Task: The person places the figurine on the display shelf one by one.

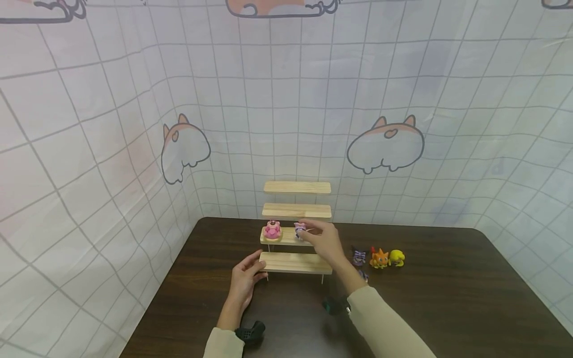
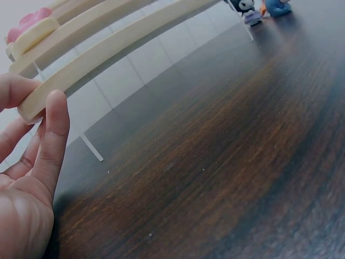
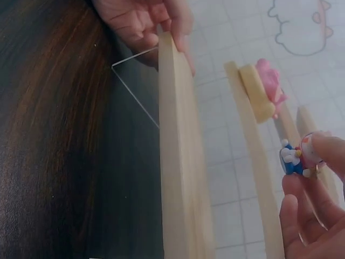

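A tiered wooden display stand has its lowest board (image 1: pixel 295 263) at the front. My left hand (image 1: pixel 243 281) grips that board's left end, thumb on one face and fingers on the other in the left wrist view. On the second board (image 1: pixel 288 237) a pink bear-like figurine (image 1: pixel 272 230) sits on a pale yellow base. My right hand (image 1: pixel 327 243) pinches a small figurine (image 3: pixel 295 156) with a white-pink head and blue-white body. It is held at the second board, right of the pink one, and tilted sideways in the right wrist view.
Right of the stand on the dark table (image 1: pixel 447 298) are a purple-black figurine (image 1: pixel 359 256), an orange one (image 1: pixel 379 259) and a yellow one (image 1: pixel 396 258). My right forearm partly covers another figurine (image 1: pixel 363 275). Two higher boards (image 1: pixel 297 187) rise behind, before a grid-patterned cloth (image 1: pixel 295 124).
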`<state>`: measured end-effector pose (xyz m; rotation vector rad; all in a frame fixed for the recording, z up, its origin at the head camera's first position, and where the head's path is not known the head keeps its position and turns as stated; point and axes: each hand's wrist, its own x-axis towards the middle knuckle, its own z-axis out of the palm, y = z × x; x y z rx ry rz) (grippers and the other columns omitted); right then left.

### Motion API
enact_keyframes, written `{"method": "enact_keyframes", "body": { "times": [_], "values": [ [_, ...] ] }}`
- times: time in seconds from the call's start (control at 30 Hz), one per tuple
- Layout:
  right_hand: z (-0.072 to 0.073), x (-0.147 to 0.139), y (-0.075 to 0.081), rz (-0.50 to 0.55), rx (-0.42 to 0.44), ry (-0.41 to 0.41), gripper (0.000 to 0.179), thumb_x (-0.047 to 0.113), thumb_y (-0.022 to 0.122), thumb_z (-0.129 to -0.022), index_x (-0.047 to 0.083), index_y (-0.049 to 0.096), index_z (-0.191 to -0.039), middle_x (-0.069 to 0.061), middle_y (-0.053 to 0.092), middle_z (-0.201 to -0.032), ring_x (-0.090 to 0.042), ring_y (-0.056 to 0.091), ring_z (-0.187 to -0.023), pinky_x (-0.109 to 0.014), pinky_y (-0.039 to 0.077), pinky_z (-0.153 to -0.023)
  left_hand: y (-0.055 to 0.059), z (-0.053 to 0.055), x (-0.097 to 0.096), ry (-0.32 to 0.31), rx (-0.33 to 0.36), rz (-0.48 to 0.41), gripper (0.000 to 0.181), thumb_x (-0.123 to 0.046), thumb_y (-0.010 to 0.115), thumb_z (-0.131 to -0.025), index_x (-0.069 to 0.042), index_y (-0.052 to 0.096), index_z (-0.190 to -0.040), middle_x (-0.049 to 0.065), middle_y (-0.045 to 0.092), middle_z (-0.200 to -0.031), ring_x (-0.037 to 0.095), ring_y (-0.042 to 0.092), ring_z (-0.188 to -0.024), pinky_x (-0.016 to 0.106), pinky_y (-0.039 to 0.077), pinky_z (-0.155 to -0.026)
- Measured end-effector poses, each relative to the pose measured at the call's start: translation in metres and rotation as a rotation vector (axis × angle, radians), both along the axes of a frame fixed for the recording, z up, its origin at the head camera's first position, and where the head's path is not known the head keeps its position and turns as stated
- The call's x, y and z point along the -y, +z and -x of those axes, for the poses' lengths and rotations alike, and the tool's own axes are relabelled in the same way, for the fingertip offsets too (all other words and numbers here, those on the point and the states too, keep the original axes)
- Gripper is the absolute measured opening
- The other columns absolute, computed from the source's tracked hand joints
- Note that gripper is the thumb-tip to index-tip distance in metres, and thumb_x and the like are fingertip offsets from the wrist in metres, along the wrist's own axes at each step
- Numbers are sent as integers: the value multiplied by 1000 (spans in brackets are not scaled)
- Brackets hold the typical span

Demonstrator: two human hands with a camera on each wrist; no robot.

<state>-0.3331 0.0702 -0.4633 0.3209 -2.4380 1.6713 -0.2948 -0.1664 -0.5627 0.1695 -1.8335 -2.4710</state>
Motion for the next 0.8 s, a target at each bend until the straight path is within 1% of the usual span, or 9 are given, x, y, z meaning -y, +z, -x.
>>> {"method": "enact_keyframes", "body": {
  "times": [0.13,0.33,0.57,0.8],
  "values": [
    [2,4,0,-3,-19,-14,31,26,79,-90,22,76,-121,-6,76,-117,-26,74,-100,-41,62,-82,0,0,-1,2,-1,-8,48,-2,68,-96,4,57,-142,2,67,-98,10,67,-80,23,62,-70],
    [6,11,-3,2,-26,-47,29,24,80,-90,23,78,-119,-5,77,-115,-25,75,-100,-41,63,-83,0,-1,-1,3,2,-5,48,-4,68,-96,3,56,-143,2,67,-98,10,67,-80,22,62,-71],
    [8,15,-3,-29,-36,-86,28,23,80,-90,22,78,-118,-7,78,-111,-26,75,-99,-42,63,-83,1,-2,-1,2,-4,17,49,-7,68,-97,3,55,-144,2,69,-103,10,68,-84,23,62,-72],
    [8,16,-4,-43,-30,-83,29,23,80,-89,23,78,-118,-8,78,-112,-29,75,-101,-43,64,-82,-1,0,-1,5,-4,-5,49,-4,68,-96,4,56,-143,1,68,-99,10,68,-82,23,62,-71]
  ]
}}
